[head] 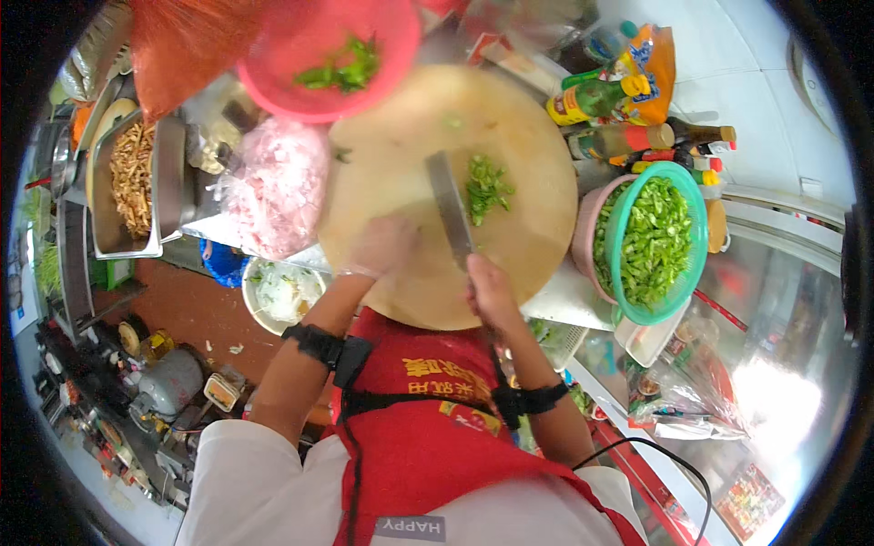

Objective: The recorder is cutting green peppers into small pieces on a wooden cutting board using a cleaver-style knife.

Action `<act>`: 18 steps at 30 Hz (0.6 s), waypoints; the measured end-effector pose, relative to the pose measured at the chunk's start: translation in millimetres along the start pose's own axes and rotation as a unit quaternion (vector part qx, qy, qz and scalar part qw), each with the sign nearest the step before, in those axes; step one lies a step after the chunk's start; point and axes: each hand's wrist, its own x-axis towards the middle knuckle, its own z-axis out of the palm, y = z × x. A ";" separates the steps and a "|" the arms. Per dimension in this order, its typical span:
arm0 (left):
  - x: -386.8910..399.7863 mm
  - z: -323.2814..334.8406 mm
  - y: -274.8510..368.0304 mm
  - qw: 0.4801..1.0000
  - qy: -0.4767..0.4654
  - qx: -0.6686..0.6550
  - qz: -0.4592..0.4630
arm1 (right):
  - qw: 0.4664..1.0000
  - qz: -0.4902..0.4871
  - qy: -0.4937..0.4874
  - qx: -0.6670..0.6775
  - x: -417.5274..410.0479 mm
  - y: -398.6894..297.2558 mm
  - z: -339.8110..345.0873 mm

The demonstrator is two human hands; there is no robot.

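My right hand (493,290) grips the handle of a cleaver (449,201). Its blade lies over a round wooden chopping board (403,136), just left of a small pile of cut green peppers (487,188). Motion blurs my left hand (386,244), which is over the board's lower left part, apart from the blade. Thin clear plastic, seemingly a glove, shows at its wrist; its fingers are too blurred to read. Beyond the board, a pink plastic basin (273,89) holds several whole green peppers (345,67).
On the right, a green plastic basket (700,225) full of cut peppers rests on a pink one (586,239). Sauce bottles (601,99) stand behind. Left are a bag of pale pink meat (280,184), a steel pan (171,177) of brown strips and, lower, a waste bucket (256,310).
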 end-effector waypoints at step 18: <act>127.3 -164.4 -81.2 0.945 0.158 -0.089 -0.272 | 0.979 -0.127 0.044 -0.152 11.6 19.2 -20.2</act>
